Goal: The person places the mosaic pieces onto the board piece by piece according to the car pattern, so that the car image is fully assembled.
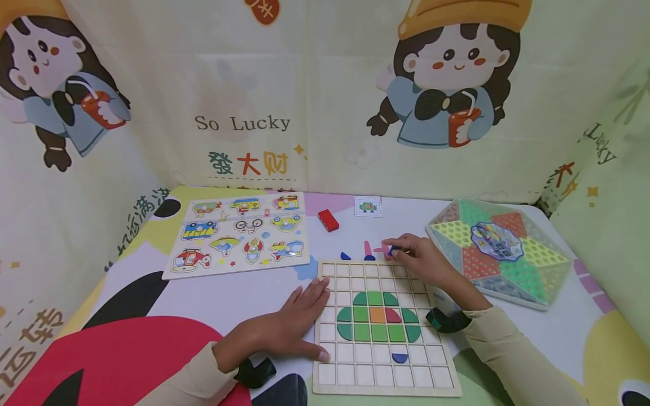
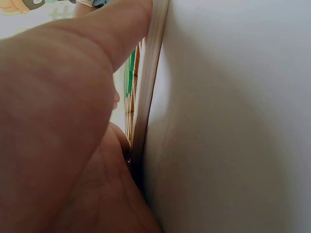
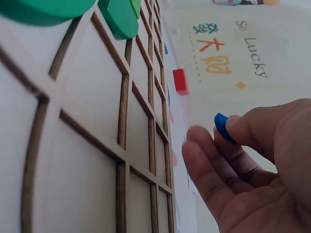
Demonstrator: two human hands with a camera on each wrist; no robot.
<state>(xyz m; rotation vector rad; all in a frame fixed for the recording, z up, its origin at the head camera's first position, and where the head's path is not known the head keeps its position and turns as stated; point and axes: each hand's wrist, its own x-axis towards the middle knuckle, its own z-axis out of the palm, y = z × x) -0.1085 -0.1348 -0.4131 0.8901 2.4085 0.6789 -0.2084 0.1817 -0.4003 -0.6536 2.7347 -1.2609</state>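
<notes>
A wooden grid board (image 1: 373,387) lies in front of me with green pieces (image 1: 378,333), an orange square (image 1: 377,314) and a red rounded piece (image 1: 393,316) set in its middle. One blue half-round piece (image 1: 400,358) sits lower down in a cell. My left hand (image 1: 279,334) rests along the board's left edge, fingers and thumb extended. Beyond the board's far right corner, my right hand (image 1: 421,262) pinches another small blue rounded piece (image 3: 222,127) between thumb and index finger, while its other fingers bend loosely.
Behind the board lie loose blue pieces (image 1: 345,256) and pink pieces (image 1: 368,248). Farther back are a red block (image 1: 328,220) and a small pattern card (image 1: 374,213). A vehicle puzzle board (image 1: 238,262) is at the left; a star-patterned game box (image 1: 528,285) is at the right.
</notes>
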